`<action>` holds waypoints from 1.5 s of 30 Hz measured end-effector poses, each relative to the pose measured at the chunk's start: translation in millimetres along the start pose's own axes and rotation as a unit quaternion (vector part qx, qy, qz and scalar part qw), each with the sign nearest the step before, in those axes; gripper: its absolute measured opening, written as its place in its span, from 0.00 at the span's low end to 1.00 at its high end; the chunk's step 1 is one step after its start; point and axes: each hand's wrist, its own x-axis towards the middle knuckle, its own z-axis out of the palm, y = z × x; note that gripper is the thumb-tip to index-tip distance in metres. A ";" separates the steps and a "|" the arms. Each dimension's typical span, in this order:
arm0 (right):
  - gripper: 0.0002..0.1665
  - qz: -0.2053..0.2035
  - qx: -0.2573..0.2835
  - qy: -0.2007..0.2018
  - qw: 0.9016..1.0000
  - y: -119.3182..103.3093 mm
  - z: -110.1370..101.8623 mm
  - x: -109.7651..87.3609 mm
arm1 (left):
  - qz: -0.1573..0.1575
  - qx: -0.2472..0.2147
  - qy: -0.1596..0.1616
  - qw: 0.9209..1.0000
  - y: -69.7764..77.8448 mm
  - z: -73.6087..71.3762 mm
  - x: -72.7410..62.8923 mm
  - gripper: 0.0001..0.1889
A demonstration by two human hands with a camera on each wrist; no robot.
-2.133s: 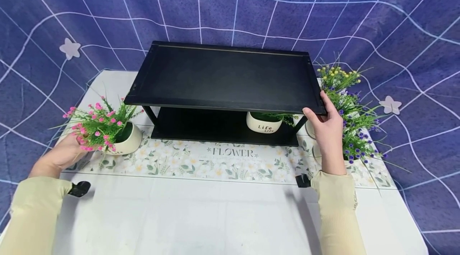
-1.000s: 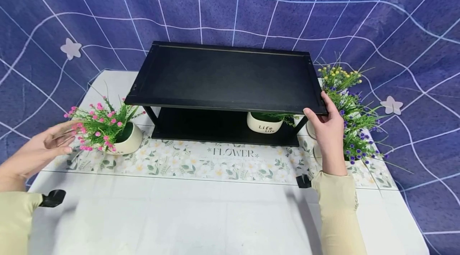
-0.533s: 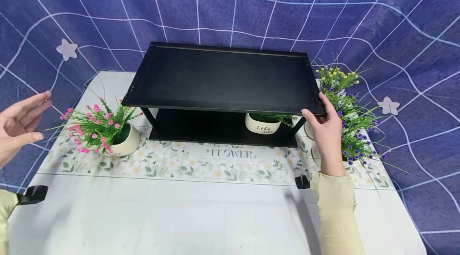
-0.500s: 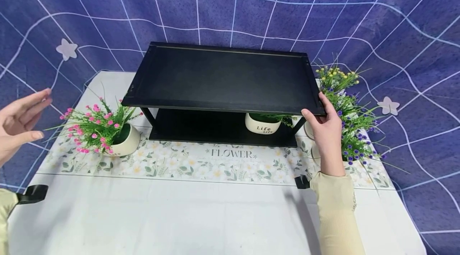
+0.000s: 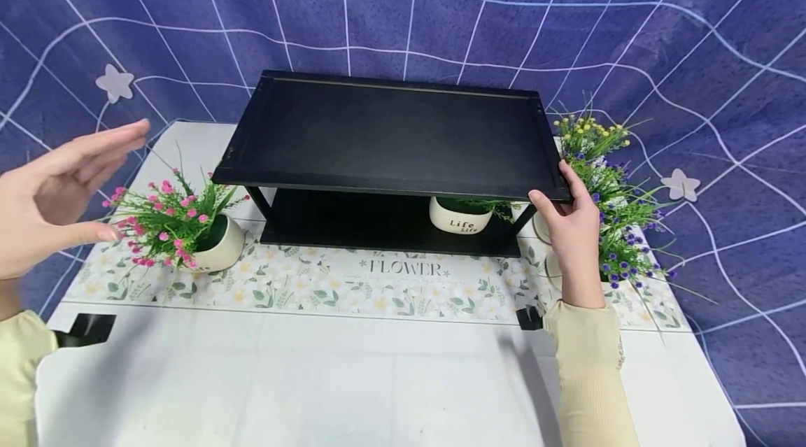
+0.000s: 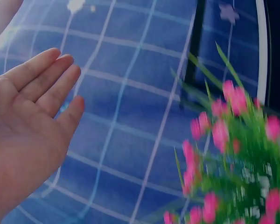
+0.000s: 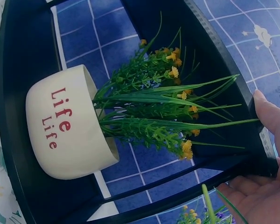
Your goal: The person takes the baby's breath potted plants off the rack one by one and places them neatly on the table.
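Observation:
In the head view my left hand [image 5: 38,202] hovers with straight fingers and thumb spread apart, at the left of a cream pot [image 5: 222,250] of pink flowers [image 5: 165,213]. The left wrist view shows the same hand [image 6: 32,126], palm bare, apart from the blurred pink flowers [image 6: 235,100]. My right hand [image 5: 574,237] grips the front right corner of a black two-tier shelf [image 5: 397,139], thumb on its front edge. On the lower tier stands a cream pot [image 7: 67,123] lettered "Life", with yellow flowers [image 7: 174,72]; the upper board hides most of its plant in the head view.
Several potted plants with purple flowers [image 5: 623,265] and yellow flowers [image 5: 588,129] stand right of the shelf, close to my right arm. A floral runner marked "FLOWER" [image 5: 406,289] lies on the white table [image 5: 315,377]. Behind hangs a blue gridded curtain [image 5: 390,20].
My left hand has let go of the pink-flowered pot, drawn back to the left, then risen and come slightly back right. The right hand stays on the shelf corner.

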 end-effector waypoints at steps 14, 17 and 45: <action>0.39 0.006 0.003 0.004 1.000 1.2 -0.4 0.5 | -0.015 -0.013 -0.107 0.994 -2.4 62.1 38.1 0.49; 0.39 0.005 0.006 0.002 1.000 1.0 -0.1 1.0 | -0.012 -0.012 -0.122 0.992 -6.7 75.7 43.8 0.49; 0.38 0.001 0.019 0.008 1.000 1.8 0.6 2.3 | -0.174 0.012 -0.214 0.961 -105.3 166.3 54.0 0.42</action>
